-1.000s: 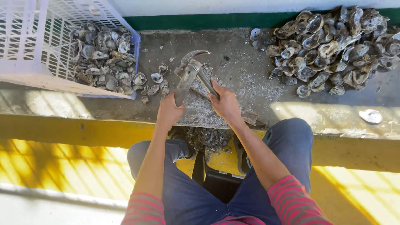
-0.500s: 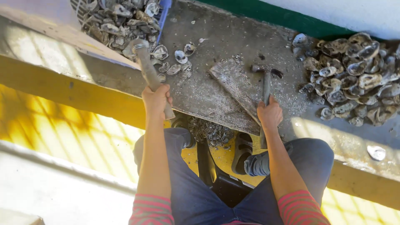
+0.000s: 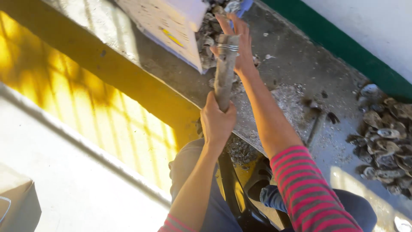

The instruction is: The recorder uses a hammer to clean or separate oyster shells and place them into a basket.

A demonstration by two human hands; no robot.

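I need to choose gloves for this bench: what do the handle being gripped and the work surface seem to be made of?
The handle looks like worn grey wood, dull and rough, bound by wire near its top. The work surface looks like bare concrete, matte and speckled with shell grit.

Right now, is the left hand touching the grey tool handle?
Touching. The head view shows the left hand wrapped around the lower end of the handle, fingers closed on it with no gap.
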